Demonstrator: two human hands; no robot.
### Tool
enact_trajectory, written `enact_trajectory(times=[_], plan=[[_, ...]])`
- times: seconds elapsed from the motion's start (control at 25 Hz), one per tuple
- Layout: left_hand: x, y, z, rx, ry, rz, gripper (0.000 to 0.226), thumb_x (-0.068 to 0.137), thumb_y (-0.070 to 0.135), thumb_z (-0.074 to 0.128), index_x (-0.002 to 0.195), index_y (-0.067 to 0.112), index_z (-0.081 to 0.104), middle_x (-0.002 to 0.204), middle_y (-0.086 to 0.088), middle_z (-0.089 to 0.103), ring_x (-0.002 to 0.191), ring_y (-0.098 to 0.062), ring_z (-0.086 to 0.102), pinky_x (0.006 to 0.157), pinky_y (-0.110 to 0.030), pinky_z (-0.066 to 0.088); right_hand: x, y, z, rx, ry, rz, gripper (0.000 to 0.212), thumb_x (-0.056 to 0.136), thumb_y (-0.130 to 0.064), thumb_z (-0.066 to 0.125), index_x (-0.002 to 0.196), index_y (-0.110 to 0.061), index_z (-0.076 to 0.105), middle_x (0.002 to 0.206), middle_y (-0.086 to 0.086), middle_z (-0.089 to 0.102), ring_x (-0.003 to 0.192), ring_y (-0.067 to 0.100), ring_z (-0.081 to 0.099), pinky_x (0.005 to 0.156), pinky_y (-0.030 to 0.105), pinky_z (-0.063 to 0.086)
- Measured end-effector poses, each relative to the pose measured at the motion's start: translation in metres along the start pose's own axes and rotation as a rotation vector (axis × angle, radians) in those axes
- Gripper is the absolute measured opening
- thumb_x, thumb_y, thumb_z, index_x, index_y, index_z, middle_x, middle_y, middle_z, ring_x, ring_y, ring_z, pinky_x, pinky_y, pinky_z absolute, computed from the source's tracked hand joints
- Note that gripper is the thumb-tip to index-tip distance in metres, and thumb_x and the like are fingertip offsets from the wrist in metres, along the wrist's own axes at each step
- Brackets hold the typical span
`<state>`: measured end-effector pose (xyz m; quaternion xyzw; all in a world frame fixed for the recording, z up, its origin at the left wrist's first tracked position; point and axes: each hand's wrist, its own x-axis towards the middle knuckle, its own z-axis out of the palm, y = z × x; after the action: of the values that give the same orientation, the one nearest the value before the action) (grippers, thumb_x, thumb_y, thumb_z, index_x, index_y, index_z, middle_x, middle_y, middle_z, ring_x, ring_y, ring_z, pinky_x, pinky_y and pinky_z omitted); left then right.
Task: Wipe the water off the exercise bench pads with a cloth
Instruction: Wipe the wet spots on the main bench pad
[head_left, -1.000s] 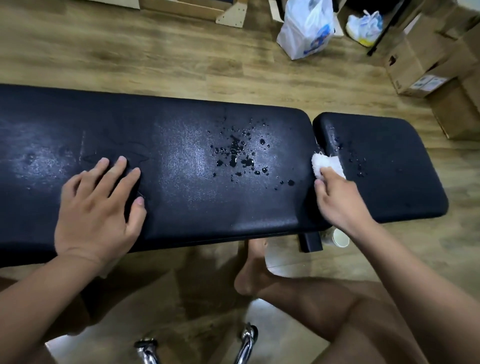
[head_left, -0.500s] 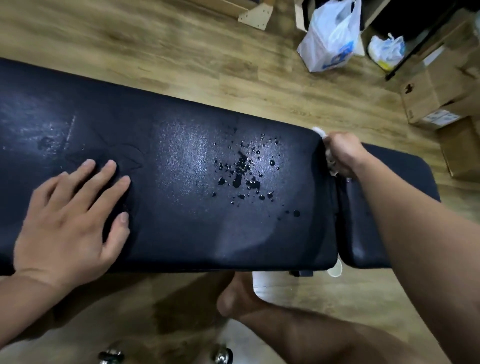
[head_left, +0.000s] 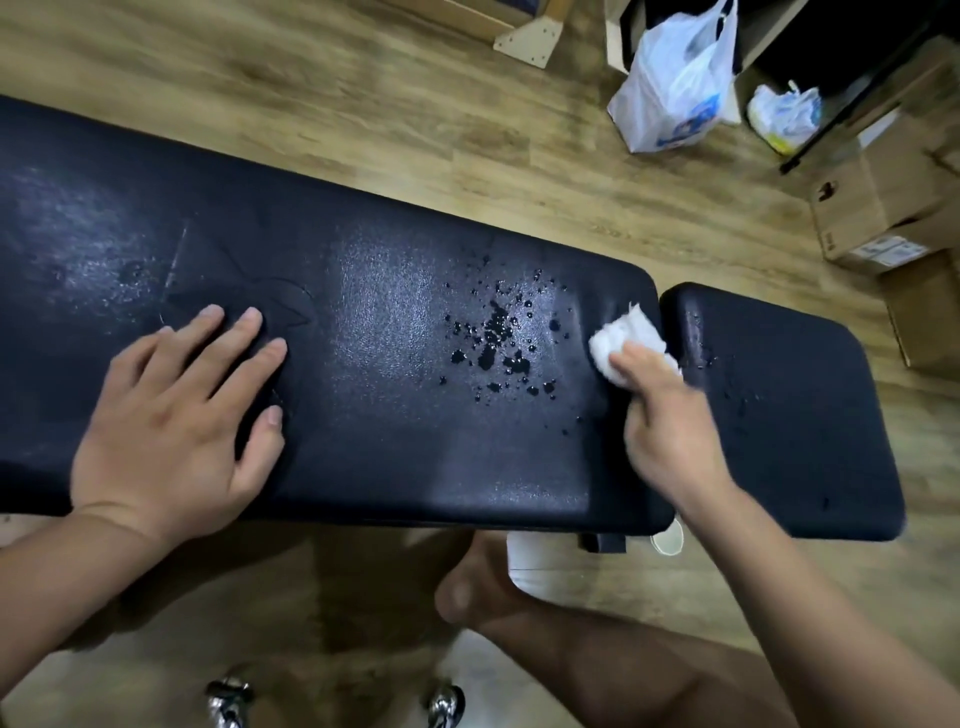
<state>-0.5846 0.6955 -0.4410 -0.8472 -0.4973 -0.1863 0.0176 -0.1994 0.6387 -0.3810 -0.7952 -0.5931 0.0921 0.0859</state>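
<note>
The right hand (head_left: 670, 421) grasps a crumpled white cloth (head_left: 626, 340) at the end of the long black padded bench pad (head_left: 363, 415), the left hand (head_left: 176, 415) lies flat and released, and the next wipe probably must go left over the water drops (head_left: 493, 343).
</note>
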Motion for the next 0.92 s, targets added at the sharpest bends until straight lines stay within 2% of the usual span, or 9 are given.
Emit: enact_trajectory(times=[0.12, 0.2, 0.28, 0.4, 0.52, 0.64, 0.72, 0.84, 0.92], plan=[[0.001, 0.000, -0.001, -0.003, 0.003, -0.005, 0.052, 0.090, 0.034, 0.044, 0.128, 0.005, 0.063, 0.143, -0.016, 0.054, 0.133, -0.040, 0.047, 0.103, -0.055, 0.035, -0.063, -0.004, 0.006, -0.018, -0.081, -0.038, 0.057, 0.078, 0.001, 0.038, 0.131, -0.010, 0.057, 0.144, 0.007, 0.049, 0.136, 0.023, 0.041, 0.113, 0.015, 0.018], [0.000, 0.000, 0.000, -0.004, 0.004, -0.010, 0.052, 0.090, 0.034, 0.044, 0.128, 0.006, 0.063, 0.143, -0.016, 0.054, 0.133, -0.040, 0.047, 0.104, -0.055, 0.035, -0.108, -0.006, 0.004, -0.009, -0.111, -0.037, 0.051, 0.082, -0.006, 0.046, 0.132, -0.012, 0.057, 0.144, 0.001, 0.047, 0.138, 0.019, 0.038, 0.112, 0.010, 0.014], [0.000, 0.000, 0.001, 0.010, 0.023, -0.008, 0.050, 0.090, 0.033, 0.045, 0.127, 0.005, 0.064, 0.142, -0.016, 0.055, 0.131, -0.041, 0.049, 0.102, -0.056, 0.036, -0.123, -0.005, 0.006, 0.012, -0.136, -0.058, 0.049, 0.087, -0.013, 0.049, 0.136, -0.015, 0.054, 0.148, -0.001, 0.042, 0.141, 0.018, 0.034, 0.113, 0.010, 0.014], [0.000, 0.000, 0.000, 0.005, 0.011, 0.000, 0.050, 0.090, 0.032, 0.045, 0.127, 0.005, 0.063, 0.142, -0.017, 0.055, 0.131, -0.041, 0.048, 0.103, -0.056, 0.037, -0.065, -0.004, 0.009, -0.003, -0.075, -0.202, 0.046, 0.092, -0.008, 0.047, 0.138, -0.013, 0.050, 0.147, -0.002, 0.038, 0.141, 0.023, 0.032, 0.116, 0.027, 0.020], [-0.002, 0.003, -0.003, 0.017, -0.029, -0.043, 0.053, 0.091, 0.034, 0.041, 0.130, 0.006, 0.061, 0.145, -0.016, 0.052, 0.135, -0.039, 0.044, 0.107, -0.054, 0.032, 0.041, -0.013, 0.009, -0.090, 0.014, -0.218, 0.044, 0.093, -0.001, 0.047, 0.135, -0.011, 0.051, 0.150, 0.011, 0.040, 0.140, 0.030, 0.034, 0.109, 0.042, 0.031], [0.000, 0.003, -0.006, 0.023, -0.063, -0.049, 0.056, 0.091, 0.036, 0.037, 0.133, 0.007, 0.060, 0.146, -0.015, 0.051, 0.137, -0.038, 0.042, 0.110, -0.052, 0.030, 0.124, -0.013, 0.009, -0.100, -0.047, -0.111, 0.044, 0.097, -0.006, 0.039, 0.141, -0.011, 0.046, 0.151, 0.015, 0.037, 0.140, 0.029, 0.034, 0.113, 0.036, 0.028], [0.001, 0.003, -0.007, 0.025, -0.082, -0.053, 0.057, 0.091, 0.037, 0.036, 0.133, 0.007, 0.059, 0.147, -0.015, 0.050, 0.138, -0.037, 0.041, 0.110, -0.052, 0.029, 0.137, -0.014, 0.010, -0.072, -0.092, -0.043, 0.046, 0.097, -0.009, 0.037, 0.142, -0.014, 0.045, 0.151, 0.013, 0.038, 0.140, 0.028, 0.034, 0.114, 0.030, 0.025], [0.000, 0.006, -0.008, 0.036, -0.083, -0.061, 0.057, 0.091, 0.038, 0.035, 0.133, 0.008, 0.059, 0.147, -0.015, 0.050, 0.138, -0.036, 0.041, 0.110, -0.052, 0.030, 0.074, -0.012, 0.009, -0.001, -0.010, -0.056, 0.043, 0.093, -0.004, 0.043, 0.134, -0.012, 0.053, 0.146, 0.016, 0.045, 0.135, 0.034, 0.038, 0.109, 0.034, 0.031], [0.000, 0.005, -0.008, 0.034, -0.079, -0.068, 0.057, 0.091, 0.038, 0.035, 0.133, 0.008, 0.060, 0.146, -0.015, 0.051, 0.138, -0.036, 0.041, 0.109, -0.052, 0.030, -0.003, -0.006, 0.011, 0.041, -0.010, -0.060, 0.043, 0.094, -0.004, 0.044, 0.134, -0.015, 0.053, 0.147, 0.008, 0.044, 0.138, 0.031, 0.036, 0.110, 0.023, 0.023]])
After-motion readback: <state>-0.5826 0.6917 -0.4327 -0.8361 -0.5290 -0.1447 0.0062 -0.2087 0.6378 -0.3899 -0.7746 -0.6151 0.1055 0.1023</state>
